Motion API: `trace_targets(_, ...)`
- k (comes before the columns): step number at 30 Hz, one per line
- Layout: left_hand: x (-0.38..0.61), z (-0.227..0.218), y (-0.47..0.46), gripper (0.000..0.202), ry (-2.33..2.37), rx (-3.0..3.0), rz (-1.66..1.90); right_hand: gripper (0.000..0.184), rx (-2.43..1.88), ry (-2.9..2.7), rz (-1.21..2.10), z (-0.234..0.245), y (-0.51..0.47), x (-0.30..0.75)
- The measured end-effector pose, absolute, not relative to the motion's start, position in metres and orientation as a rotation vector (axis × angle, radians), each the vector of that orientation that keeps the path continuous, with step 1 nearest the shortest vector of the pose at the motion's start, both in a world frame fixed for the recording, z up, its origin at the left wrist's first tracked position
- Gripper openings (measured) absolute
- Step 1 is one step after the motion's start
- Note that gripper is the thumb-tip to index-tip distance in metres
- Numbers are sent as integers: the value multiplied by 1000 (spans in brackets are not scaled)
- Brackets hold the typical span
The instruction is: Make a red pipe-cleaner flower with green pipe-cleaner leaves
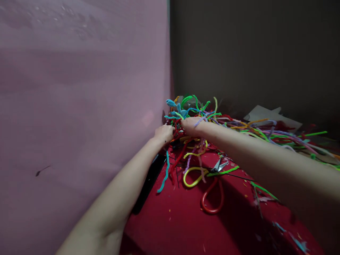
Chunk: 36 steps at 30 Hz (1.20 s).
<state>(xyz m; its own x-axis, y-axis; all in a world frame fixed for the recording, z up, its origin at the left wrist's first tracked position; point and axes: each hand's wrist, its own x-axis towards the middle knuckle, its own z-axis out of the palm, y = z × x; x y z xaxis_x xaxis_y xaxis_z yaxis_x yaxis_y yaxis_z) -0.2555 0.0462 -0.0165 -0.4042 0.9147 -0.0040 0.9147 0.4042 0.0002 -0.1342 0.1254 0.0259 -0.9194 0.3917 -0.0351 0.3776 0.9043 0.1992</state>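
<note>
Both my hands reach into a tangle of coloured pipe cleaners (190, 110) at the far end of a red surface. My left hand (164, 134) is closed beside the pink-mauve wall, its fingertips hidden among red and green stems. Close to its right, my right hand (191, 126) is curled, with its fingers mostly out of sight against red pipe cleaners. A lilac stem lies across the right wrist. What either hand grips cannot be made out. Blue looped petal-like shapes (181, 109) stick up just beyond the hands.
Scissors (219, 165) with partly open blades lie near a yellow loop (193, 184) and a red loop (213, 211). A dark flat object (150, 184) lies under my left forearm. More pipe cleaners (287, 136) and white sheets (265, 115) are at right. Scraps dot the red surface (183, 226).
</note>
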Motion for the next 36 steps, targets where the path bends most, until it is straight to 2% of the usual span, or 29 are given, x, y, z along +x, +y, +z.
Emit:
trace_targets(5,-255,-18,61,32,2680,1675,-59,33,621,3012,239,33,125,-128)
trace_targets(19,-249,-18,80,31,2687,1612,-46,47,712,3058,212,40,139,-121)
trace_targets(36,-248,6,78,25,2563,1636,166,41,767,3115,152,38,139,-116)
